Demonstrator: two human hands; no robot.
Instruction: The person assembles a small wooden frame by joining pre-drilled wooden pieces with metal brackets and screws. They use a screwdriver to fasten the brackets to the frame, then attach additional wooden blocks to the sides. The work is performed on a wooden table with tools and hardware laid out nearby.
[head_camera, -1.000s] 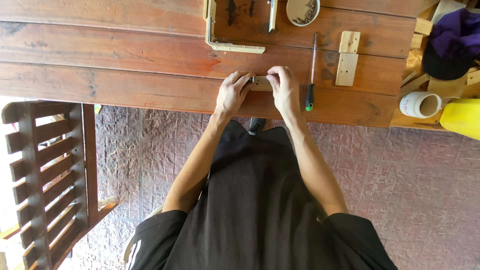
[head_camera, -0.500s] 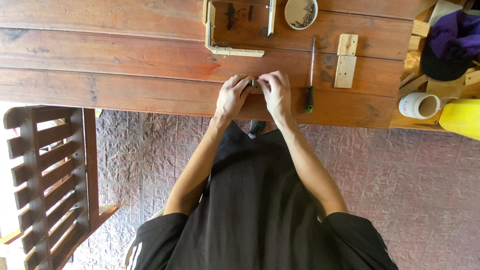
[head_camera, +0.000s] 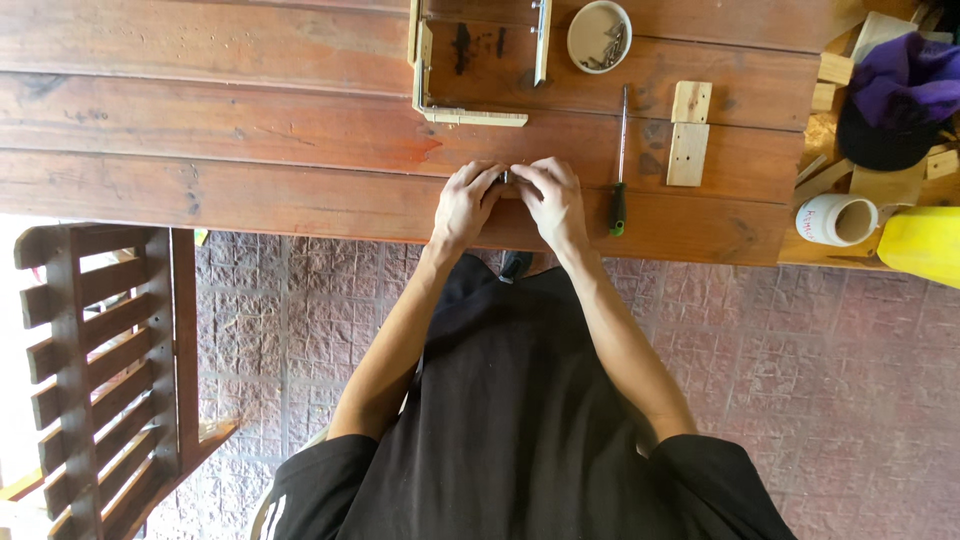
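A small dark part (head_camera: 506, 177) sits pinched between both hands, mostly hidden by the fingers (head_camera: 485, 178), too small to identify. The frame (head_camera: 470, 115) and yellow container (head_camera: 925, 245) are cut off by the picture's edges

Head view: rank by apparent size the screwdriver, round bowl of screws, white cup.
1. Screwdriver, longest by far.
2. Round bowl of screws and white cup look about alike; no ranking between them.
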